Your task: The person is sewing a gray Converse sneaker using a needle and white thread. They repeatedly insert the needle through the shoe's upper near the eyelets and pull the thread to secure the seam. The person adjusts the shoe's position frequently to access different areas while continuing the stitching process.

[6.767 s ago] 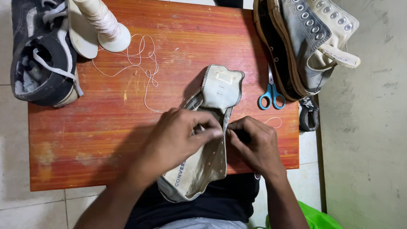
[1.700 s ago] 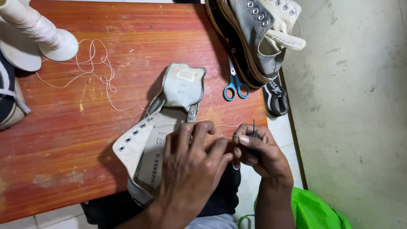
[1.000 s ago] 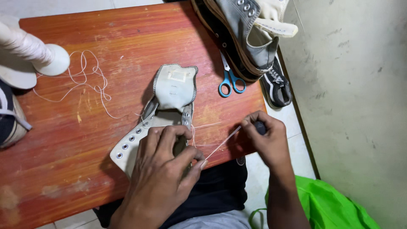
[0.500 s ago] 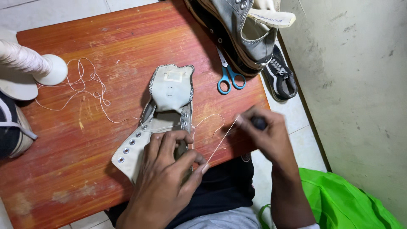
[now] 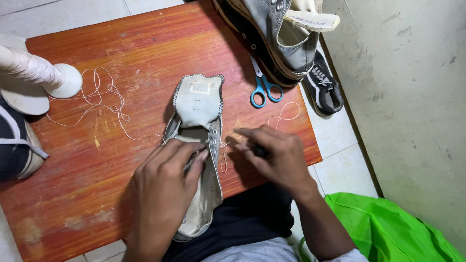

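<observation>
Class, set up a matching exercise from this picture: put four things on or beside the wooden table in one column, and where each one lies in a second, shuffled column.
Things:
1. scissors
2. thread spool
3. green bag
4. pale shoe upper

Places:
A. on the floor at the lower right
B. under the left hand, in the middle of the table
C. at the table's far left
D. beside the grey sneaker, near the table's right edge

Pairs: 1-D, 2-C, 3-A, 4-B
</observation>
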